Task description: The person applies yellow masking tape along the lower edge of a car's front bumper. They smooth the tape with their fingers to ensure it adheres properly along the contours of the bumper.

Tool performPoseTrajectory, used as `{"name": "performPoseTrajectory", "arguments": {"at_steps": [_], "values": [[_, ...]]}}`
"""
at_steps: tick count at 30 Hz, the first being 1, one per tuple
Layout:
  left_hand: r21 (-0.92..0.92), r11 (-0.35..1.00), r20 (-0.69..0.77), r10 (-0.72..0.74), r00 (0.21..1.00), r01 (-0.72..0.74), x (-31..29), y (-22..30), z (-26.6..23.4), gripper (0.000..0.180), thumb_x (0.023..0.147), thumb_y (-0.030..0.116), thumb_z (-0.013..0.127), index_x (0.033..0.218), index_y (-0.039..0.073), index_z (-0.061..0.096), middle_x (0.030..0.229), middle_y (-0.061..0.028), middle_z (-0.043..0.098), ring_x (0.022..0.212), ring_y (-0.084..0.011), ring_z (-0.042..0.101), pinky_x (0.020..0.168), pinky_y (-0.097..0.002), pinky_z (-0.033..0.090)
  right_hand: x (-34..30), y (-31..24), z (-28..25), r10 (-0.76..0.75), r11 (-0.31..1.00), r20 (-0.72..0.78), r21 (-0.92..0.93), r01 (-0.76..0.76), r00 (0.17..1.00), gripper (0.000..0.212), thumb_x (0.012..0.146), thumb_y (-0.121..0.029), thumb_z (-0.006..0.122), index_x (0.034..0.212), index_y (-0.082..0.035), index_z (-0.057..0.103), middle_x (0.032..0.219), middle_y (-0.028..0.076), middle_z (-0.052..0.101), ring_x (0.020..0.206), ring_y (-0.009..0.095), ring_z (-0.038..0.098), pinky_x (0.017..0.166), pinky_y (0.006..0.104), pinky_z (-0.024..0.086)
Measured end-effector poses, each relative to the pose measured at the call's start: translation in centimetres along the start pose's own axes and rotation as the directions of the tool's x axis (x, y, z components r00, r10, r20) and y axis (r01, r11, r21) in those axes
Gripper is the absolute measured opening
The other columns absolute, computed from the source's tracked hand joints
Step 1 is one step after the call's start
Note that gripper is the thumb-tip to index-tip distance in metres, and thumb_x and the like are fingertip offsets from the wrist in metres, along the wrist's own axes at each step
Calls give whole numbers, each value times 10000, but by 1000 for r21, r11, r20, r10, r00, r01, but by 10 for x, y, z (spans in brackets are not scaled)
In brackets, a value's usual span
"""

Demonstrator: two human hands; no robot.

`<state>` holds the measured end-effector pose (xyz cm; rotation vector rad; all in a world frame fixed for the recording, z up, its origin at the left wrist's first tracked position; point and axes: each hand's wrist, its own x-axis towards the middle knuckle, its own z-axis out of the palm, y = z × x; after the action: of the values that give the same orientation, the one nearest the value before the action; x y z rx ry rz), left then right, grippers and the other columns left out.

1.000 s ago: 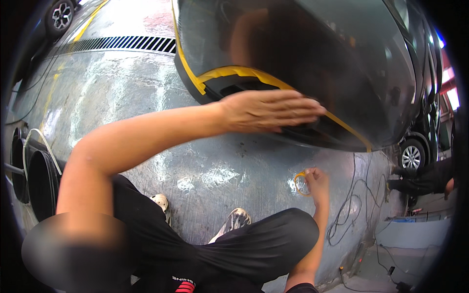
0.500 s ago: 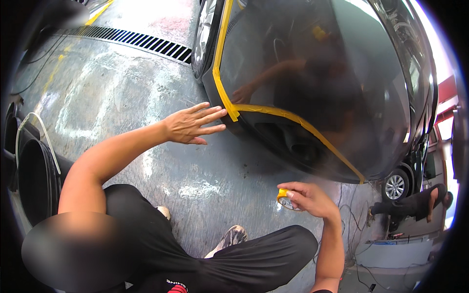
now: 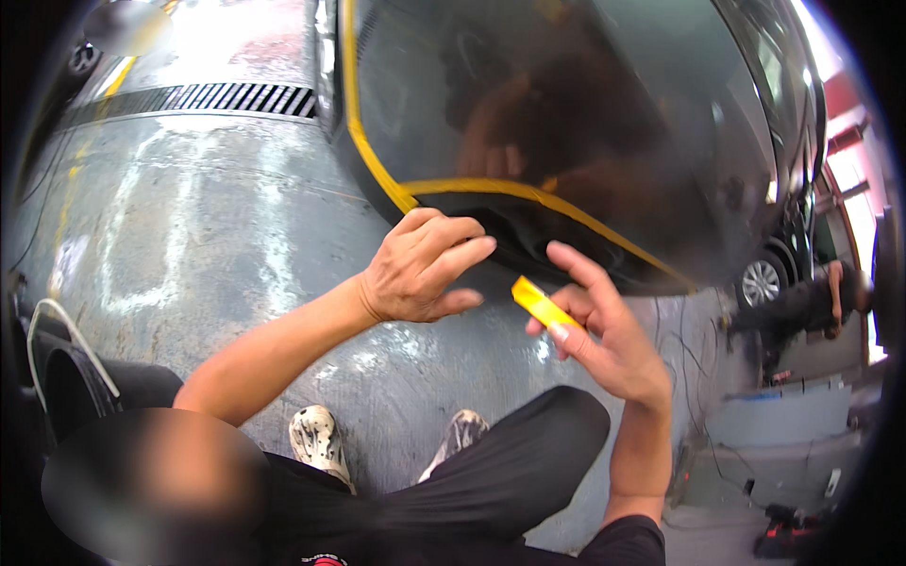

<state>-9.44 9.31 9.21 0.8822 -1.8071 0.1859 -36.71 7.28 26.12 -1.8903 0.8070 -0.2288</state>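
Note:
In front of me is the glossy dark bumper of a car. A strip of yellow masking tape runs along its lower edge, and another strip goes up its left side; they meet at a corner. Close to that corner is my left hand, empty, its fingers loosely bent and apart. My right hand pinches a roll of yellow masking tape, seen nearly edge-on, below the dark opening in the bumper. Its index finger points up and away from the roll. A gap separates my two hands.
Black bins stand at the left. A floor grate crosses the far left, and cables trail on the floor at right. Another person is near a car wheel. A red and black tool lies lower right.
My left hand has moved right and its fingers have bent. The right hand has risen toward the bumper, turning the tape roll edge-on. My view has shifted, so the car sits further left.

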Motion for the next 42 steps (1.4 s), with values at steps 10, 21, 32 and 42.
{"name": "performPoseTrajectory", "arguments": {"at_steps": [10, 21, 32, 42], "values": [[-902, 201, 171, -645, 745, 381, 64, 70, 34, 264, 1039, 145, 801, 1221, -46, 785, 1107, -79, 773, 1010, -128, 738, 890, -295, 604, -10, -18, -2, -148, 979, -277, -179, 101, 949, 680, 1068, -75, 691, 1652, -5, 348, 1130, 149, 783, 845, 86, 668, 698, 224, 529], [-847, 449, -263, -820, 509, 285, -1, 3, 47, 126, 1014, 94, 811, 997, 7, 721, 1007, -40, 726, 928, -122, 686, 853, -286, 556, 39, -74, 3, 127, 724, -308, -621, -301, 943, 325, 1064, -247, 754, 1317, -43, 765, 708, 90, 678, 600, 143, 657, 619, 327, 527], [-588, 551, -637, -767, 80, 592, -12, -10, 93, 185, 1022, 128, 780, 963, 25, 638, 1047, -96, 594, 1018, -272, 601, 947, -405, 508, 97, -117, 46, -103, 94, -417, -908, -408, 903, 332, 1025, -399, 773, 967, -73, 796, 744, 161, 724, 711, 393, 714, 670, 459, 535], [-582, 529, -652, -758, 35, 618, -9, -15, 104, 179, 1032, 158, 778, 1002, 58, 632, 1071, -88, 597, 1060, -287, 585, 979, -437, 473, 109, -116, 57, -109, 42, -497, -867, -496, 861, 370, 1024, -424, 779, 933, -66, 782, 699, 150, 706, 670, 386, 692, 643, 452, 514]]}}
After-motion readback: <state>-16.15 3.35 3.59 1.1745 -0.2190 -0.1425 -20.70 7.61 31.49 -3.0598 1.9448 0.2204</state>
